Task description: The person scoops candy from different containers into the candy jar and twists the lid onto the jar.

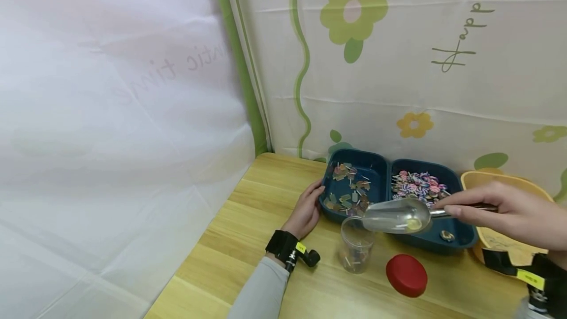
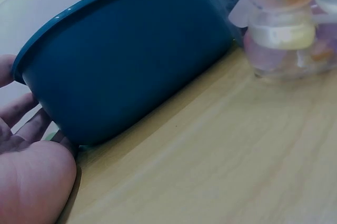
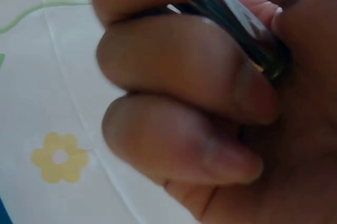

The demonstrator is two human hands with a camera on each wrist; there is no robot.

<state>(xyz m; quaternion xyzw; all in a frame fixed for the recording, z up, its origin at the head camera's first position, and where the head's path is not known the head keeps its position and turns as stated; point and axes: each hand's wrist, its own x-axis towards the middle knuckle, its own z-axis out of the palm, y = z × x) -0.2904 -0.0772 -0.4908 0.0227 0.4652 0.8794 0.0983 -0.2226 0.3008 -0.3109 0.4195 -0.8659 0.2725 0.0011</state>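
Bare table [image 1: 248, 220] lies left; tray [image 1: 354, 171], jar [image 1: 356, 245] and lid [image 1: 406, 275] crowd right.

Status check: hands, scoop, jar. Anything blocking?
Left hand rests open against the blue tray. Right hand grips the metal scoop, bowl over the clear jar. Red lid off, beside jar; nothing blocking.

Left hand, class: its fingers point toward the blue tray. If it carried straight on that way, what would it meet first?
The left hand would meet the blue tray at once: its fingers already lie against the tray's outer wall.
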